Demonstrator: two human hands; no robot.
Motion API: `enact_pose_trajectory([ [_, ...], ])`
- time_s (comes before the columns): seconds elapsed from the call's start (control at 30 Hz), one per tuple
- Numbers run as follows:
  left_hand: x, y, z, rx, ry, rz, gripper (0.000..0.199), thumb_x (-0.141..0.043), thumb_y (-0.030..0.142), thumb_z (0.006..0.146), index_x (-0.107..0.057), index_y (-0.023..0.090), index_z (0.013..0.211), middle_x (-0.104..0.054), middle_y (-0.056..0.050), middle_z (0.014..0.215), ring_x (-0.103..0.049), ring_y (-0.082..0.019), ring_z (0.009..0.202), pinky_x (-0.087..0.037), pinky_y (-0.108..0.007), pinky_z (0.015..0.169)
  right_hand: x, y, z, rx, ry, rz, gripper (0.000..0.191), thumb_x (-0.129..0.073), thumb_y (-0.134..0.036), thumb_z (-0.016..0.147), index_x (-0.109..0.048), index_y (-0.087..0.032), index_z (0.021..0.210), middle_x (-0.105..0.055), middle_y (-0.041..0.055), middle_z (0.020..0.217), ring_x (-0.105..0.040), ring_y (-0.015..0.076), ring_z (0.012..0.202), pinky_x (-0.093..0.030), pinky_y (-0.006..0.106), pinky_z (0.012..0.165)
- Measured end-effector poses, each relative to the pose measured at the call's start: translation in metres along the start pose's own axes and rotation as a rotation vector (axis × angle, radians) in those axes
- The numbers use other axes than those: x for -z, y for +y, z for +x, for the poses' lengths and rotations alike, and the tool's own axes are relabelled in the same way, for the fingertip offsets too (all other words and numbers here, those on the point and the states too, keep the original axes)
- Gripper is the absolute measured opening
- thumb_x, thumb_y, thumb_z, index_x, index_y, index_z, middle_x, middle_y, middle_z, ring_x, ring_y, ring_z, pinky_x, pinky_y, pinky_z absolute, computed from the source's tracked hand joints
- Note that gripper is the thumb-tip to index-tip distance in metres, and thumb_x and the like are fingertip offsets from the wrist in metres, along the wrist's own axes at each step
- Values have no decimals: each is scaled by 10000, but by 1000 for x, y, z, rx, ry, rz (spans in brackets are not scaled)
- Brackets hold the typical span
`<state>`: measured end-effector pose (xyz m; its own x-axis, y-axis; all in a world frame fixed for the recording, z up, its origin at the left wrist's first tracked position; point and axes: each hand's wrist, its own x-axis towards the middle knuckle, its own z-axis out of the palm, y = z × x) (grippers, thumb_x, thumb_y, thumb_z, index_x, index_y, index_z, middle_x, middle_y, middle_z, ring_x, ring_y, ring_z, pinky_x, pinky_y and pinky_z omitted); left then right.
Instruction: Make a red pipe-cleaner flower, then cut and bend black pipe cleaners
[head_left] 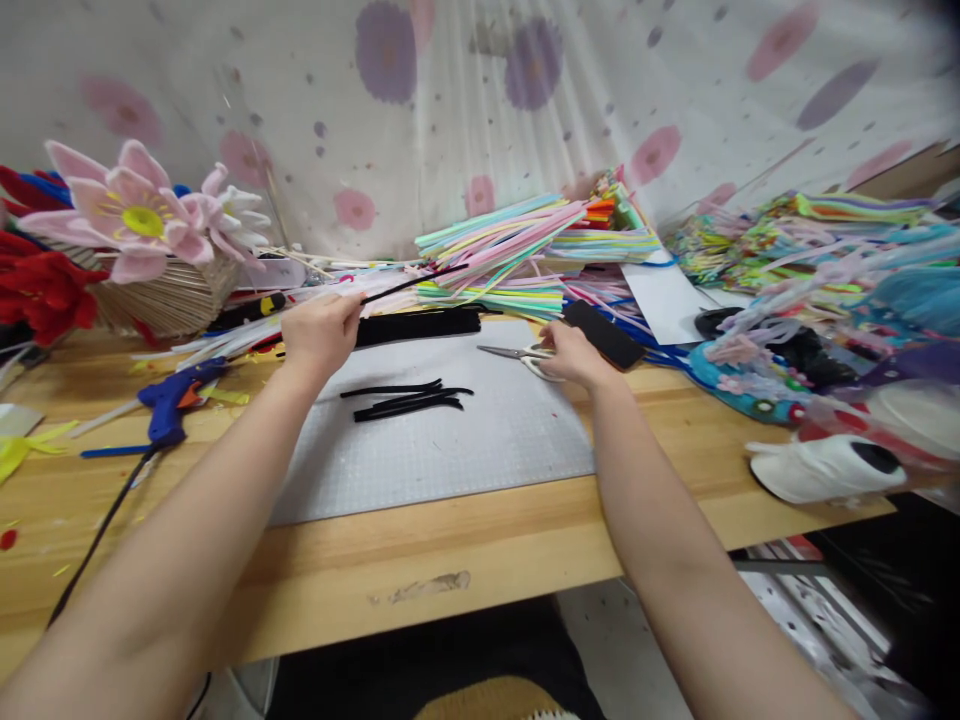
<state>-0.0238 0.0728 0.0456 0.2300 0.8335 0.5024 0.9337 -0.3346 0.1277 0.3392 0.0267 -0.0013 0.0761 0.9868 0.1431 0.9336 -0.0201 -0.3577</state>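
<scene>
My left hand (321,335) is closed on a black pipe cleaner (416,283), which points up and to the right above the mat. At the mat's right side, my right hand (571,355) grips the pale handles of a pair of scissors (504,351). The scissor blades point left, and some of the handle is hidden by my fingers. Between my hands, several short black pipe cleaners (409,402) lie in a loose group on the grey cutting mat (450,465). A thick bundle of long black pipe cleaners (420,327) rests along the mat's far edge.
A blue glue gun (169,400) with a black cord lies left. Pink fuzzy flowers (139,215) stand behind it. Colourful pipe cleaner bundles (510,245) fill the back. A dark flat block (604,335) sits beyond my right hand; a white thread spool (825,468) lies near the right edge.
</scene>
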Motion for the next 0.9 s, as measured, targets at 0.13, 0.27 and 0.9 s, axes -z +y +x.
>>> enact_pose_trajectory([
  [0.13,3,25,-14,-74,-110,14,388,-347,346,897,-667,224,1081,-679,-100,1037,-606,-263,981,-405,-343,746,4,-39,-5,142,315,104,429,-592,-277,757,-531,-185,1172,-581,121,1122,-544,246,947,-423,367,787],
  [0.27,7,52,-26,-184,-153,-87,396,-343,341,910,-661,210,1105,-687,-111,986,-619,-247,955,-405,-322,731,-5,-85,-10,436,280,95,323,-530,-306,832,-600,-196,1128,-580,110,1150,-526,237,1004,-392,363,859],
  [0.9,-14,61,-55,831,-521,-1626,175,-437,138,871,-600,85,836,-646,-92,738,-632,-131,663,-519,-279,676,-32,-160,7,36,-324,1364,348,-756,-425,568,-596,-174,748,-586,-39,675,-476,37,504,-398,186,505],
])
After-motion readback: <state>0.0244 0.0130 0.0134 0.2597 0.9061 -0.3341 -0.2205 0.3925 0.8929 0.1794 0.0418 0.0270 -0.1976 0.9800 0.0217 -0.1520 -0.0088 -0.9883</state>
